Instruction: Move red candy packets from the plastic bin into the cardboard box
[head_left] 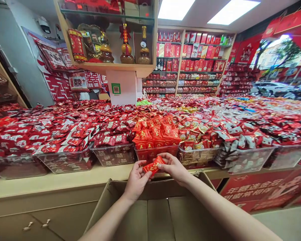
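Observation:
Between my two hands is a red candy packet (153, 167) with gold lettering, held at about the height of the bin rims. My left hand (137, 179) pinches its left end between thumb and fingers. At the other end, my right hand (174, 168) grips the packet's upper right corner. Just behind it stands a clear bin (157, 154) heaped with similar red packets (157, 131). Below my wrists an open cardboard box (158, 219) shows its bottom flaps.
More clear bins line the counter (65, 179), with dark red packets (115, 139) left and gold-and-red packets (194, 137) right. A glass display cabinet (107, 67) hangs above the white post (122, 87). Shelves (203, 43) of red boxes stand behind.

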### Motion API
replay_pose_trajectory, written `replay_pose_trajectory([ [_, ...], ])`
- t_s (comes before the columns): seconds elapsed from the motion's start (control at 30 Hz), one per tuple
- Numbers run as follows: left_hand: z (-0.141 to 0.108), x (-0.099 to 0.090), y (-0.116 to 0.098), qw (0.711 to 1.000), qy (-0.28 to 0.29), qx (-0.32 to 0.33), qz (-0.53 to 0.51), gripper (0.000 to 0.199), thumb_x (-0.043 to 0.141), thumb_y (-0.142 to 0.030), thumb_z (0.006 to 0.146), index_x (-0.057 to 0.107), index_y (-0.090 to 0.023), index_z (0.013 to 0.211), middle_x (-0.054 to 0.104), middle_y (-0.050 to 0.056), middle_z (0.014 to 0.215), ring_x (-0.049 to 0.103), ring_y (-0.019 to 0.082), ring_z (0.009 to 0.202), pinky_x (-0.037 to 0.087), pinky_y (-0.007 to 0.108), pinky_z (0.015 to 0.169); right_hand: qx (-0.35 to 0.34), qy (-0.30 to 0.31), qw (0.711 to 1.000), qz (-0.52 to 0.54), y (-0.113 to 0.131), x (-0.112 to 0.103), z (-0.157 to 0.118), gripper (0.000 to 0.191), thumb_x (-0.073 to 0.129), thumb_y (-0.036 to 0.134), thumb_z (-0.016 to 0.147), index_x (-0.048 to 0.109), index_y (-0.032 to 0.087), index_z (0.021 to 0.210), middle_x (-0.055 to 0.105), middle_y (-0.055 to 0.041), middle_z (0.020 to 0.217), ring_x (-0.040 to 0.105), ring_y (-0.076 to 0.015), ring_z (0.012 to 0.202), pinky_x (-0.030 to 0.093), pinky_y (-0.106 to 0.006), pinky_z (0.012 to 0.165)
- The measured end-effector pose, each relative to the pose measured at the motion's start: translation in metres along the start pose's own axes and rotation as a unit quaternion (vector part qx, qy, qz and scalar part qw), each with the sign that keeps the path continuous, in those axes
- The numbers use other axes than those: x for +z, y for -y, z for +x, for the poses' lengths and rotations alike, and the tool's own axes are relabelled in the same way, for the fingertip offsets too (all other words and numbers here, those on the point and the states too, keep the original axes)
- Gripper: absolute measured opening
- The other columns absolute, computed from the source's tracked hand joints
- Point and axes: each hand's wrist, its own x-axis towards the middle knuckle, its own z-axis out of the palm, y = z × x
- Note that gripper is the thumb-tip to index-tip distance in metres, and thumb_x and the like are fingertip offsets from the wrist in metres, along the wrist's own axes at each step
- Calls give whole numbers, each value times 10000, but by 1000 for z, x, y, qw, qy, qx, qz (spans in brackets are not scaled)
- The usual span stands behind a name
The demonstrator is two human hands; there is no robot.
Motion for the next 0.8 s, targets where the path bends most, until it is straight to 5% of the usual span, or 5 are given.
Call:
replay_pose_trajectory([
  [0.2,5,-11,1,998,-51,24,-15,458,652,-284,675,391,-203,1042,575,-92,597,542,67,512,431,180,521,24,26,992,-118,-16,-3,0,430,741,299,550,514,174,893,610,8,773,580,-128,679,452,-282,651],
  [0.4,4,-17,4,1000,-17,19,-1,413,602,-328,728,395,-197,1062,597,-56,649,536,85,538,426,197,516,4,47,979,-196,-28,3,-2,275,689,284,613,516,182,800,615,-8,759,576,-148,695,453,-279,632],
  [0.57,0,-18,8,998,34,20,55,411,618,-277,703,425,-204,1059,638,18,873,601,158,824,467,276,724,-17,42,976,-213,-26,4,-5,258,683,301,613,538,181,789,608,-8,771,563,-154,691,450,-280,640],
  [0.8,-1,-18,14,998,25,28,50,394,600,-298,718,411,-211,1052,647,2,808,609,149,769,480,288,723,-38,44,956,-289,-26,1,-4,189,655,292,648,541,180,750,578,24,692,520,-130,657,418,-246,622],
])
